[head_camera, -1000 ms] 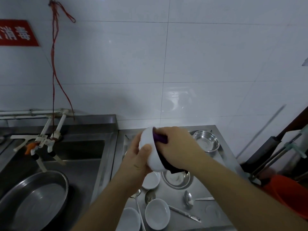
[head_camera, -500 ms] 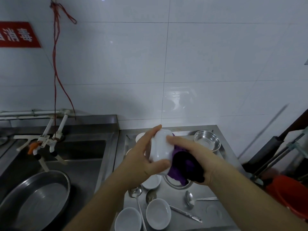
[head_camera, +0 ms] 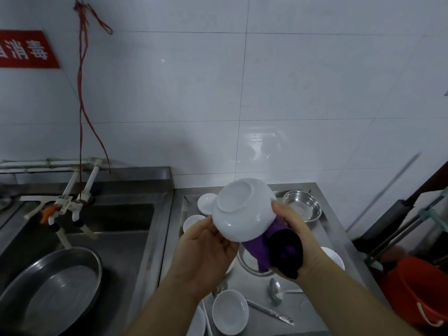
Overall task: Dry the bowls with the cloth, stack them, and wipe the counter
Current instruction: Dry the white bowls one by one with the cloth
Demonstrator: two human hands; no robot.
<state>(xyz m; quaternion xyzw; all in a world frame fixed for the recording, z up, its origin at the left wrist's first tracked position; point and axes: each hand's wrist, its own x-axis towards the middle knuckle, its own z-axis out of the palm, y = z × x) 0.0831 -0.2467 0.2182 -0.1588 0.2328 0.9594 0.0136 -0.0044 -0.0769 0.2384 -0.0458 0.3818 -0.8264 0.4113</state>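
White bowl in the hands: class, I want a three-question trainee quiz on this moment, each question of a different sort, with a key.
1. True or false: the white bowl shows its base to the camera.
2. Which hand holds the purple cloth?
3. The steel bowl at the counter's back is: A) upright, B) upturned, C) stacked on a white one.

Key: 1 true; 2 right; 3 A.
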